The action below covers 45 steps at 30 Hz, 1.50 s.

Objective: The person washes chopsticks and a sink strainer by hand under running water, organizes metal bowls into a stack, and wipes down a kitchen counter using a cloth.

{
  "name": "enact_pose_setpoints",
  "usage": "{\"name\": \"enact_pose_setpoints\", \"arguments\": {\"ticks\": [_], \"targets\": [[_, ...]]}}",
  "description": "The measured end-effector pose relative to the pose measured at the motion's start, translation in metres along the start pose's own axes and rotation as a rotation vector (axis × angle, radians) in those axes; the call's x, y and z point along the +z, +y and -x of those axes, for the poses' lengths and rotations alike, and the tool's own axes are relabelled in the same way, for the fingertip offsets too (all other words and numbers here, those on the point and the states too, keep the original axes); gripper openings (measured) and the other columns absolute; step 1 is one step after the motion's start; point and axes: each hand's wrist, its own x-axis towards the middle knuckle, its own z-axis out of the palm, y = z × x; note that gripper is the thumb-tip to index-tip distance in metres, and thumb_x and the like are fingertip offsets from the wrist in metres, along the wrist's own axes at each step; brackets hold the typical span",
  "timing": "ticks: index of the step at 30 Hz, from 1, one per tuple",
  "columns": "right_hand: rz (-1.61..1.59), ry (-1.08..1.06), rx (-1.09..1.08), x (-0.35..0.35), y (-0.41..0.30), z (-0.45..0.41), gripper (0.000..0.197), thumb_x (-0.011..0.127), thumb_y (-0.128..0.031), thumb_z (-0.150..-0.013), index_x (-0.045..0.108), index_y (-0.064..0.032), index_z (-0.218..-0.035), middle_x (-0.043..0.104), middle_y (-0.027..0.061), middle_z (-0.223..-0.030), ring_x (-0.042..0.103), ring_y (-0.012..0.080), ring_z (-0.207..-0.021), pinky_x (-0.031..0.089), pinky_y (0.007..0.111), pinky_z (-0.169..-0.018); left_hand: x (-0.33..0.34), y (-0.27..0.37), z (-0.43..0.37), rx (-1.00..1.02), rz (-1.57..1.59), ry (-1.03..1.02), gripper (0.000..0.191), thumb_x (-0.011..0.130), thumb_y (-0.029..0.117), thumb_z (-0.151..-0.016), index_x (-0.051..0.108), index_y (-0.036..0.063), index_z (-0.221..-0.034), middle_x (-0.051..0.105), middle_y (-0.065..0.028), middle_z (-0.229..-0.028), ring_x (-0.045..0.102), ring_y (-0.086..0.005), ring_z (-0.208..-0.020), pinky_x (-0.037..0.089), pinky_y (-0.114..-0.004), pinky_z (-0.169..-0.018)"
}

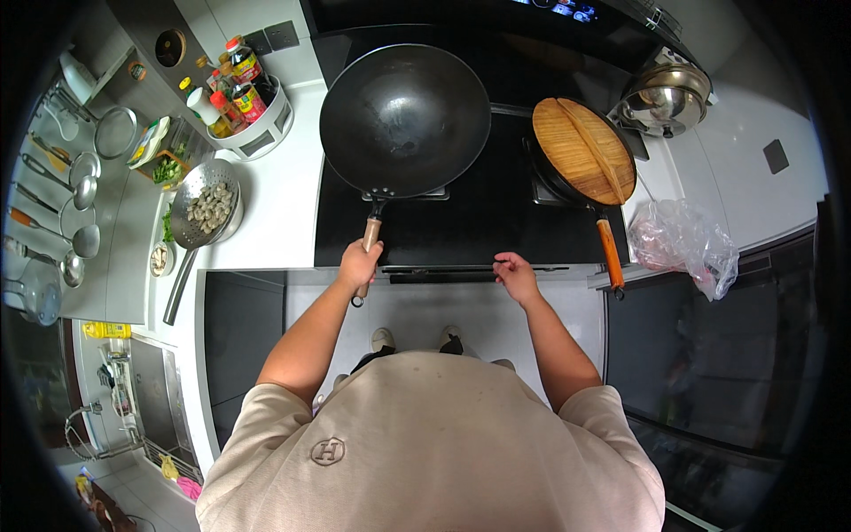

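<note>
On the left burner of the black cooktop (pixel 425 233) rests a dark wok (pixel 405 120), its inside bare with a slight sheen. My left hand (pixel 360 263) is closed around the wok's wooden handle (pixel 371 234). Near the cooktop's front edge, my right hand (pixel 515 273) hovers with curled fingers; whether it holds anything small cannot be told. A second pan (pixel 555 174) sits on the right burner under a wooden lid (pixel 578 149), its orange-brown handle (pixel 608 253) pointing towards me.
Left on the white counter (pixel 279 199) are a perforated ladle of shellfish (pixel 211 207) over a bowl, a small dish (pixel 161 259) and a rack of sauce bottles (pixel 256 136). Right are a plastic bag (pixel 691 246) and a steel pot (pixel 665 106). Utensils hang at far left.
</note>
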Motion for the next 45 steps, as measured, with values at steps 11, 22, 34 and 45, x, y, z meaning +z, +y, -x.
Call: {"name": "enact_pose_setpoints", "arguments": {"ticks": [11,22,34,45], "targets": [[-0.042,0.012,-0.01,-0.001,-0.001,-0.001,0.016,0.06,-0.009,-0.08,0.056,-0.0036,-0.095,0.055,0.0002,-0.064,0.051,0.0077,-0.055,0.04,0.022,-0.05,-0.001,-0.003,-0.003,-0.006,-0.028,-0.005,0.029,0.052,0.028,-0.083,0.049,0.0003,-0.075,0.049,-0.0066,-0.048,0.048,-0.0157,-0.036,0.04,-0.03,-0.036],[-0.07,0.014,-0.035,-0.001,0.003,-0.005,0.016,0.06,-0.009,-0.08,0.056,-0.0026,-0.094,0.055,-0.0001,-0.064,0.051,0.0079,-0.055,0.041,0.022,-0.052,-0.002,0.0,-0.003,-0.02,-0.019,-0.015,0.029,0.052,0.027,-0.083,0.048,0.0007,-0.074,0.048,-0.0061,-0.049,0.047,-0.0152,-0.036,0.04,-0.029,-0.036],[-0.103,-0.022,0.005,-0.001,-0.002,0.001,0.01,0.058,-0.01,-0.082,0.058,-0.001,-0.086,0.057,0.0019,-0.068,0.051,0.0082,-0.058,0.043,0.021,-0.053,-0.002,0.005,0.002,-0.026,0.004,-0.015,0.026,0.053,0.024,-0.083,0.047,0.0008,-0.072,0.047,-0.0061,-0.049,0.046,-0.015,-0.035,0.038,-0.029,-0.035],[-0.081,-0.025,0.013,-0.002,-0.007,0.002,0.01,0.056,-0.01,-0.083,0.058,-0.0007,-0.087,0.056,0.0018,-0.067,0.051,0.0082,-0.057,0.042,0.021,-0.053,-0.049,0.081,0.019,-0.226,0.217,-0.245,0.011,0.054,0.005,-0.076,0.043,0.0069,-0.076,0.043,-0.0006,-0.052,0.041,-0.0094,-0.038,0.036,-0.024,-0.035]]}}
